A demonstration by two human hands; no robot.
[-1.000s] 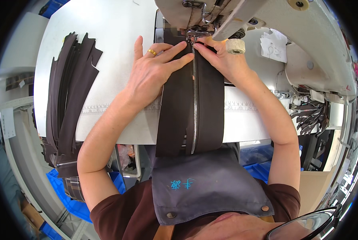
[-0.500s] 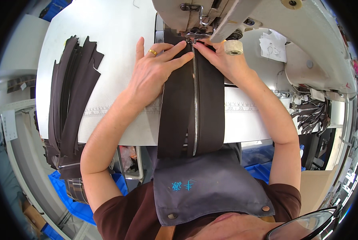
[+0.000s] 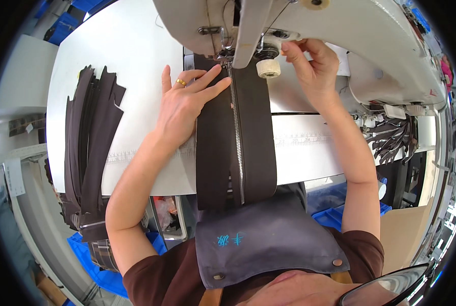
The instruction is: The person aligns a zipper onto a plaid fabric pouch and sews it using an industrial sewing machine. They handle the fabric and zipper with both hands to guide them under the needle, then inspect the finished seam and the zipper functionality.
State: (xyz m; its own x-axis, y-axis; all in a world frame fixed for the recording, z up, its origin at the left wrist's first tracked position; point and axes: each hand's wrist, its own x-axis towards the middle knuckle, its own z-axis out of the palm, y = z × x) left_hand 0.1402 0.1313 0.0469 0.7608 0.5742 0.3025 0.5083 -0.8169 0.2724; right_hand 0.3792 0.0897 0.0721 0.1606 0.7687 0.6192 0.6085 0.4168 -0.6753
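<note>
The long dark brown fabric panel with a silver metal zip down its middle lies on the white worktable, its far end under the metal foot parts of the white sewing machine, its near end hanging over the table's front edge towards the grey apron. The left hand lies palm down with fingers spread, two fingertips resting on the cloth close to the zip teeth; its thumb is hidden. The right hand hangs clear of the panel, beside the cream round knob, fingers curled towards the thumb; whether they pinch anything, I cannot tell.

With only the left side held down, the panel could skew or the zip wander from the foot; the overhanging end's drag might cause it. Fingertips so near the foot risk being caught if the machine runs.

Further out, dark brown fabric strips lie at left, and a bundle of dark scraps at right.
</note>
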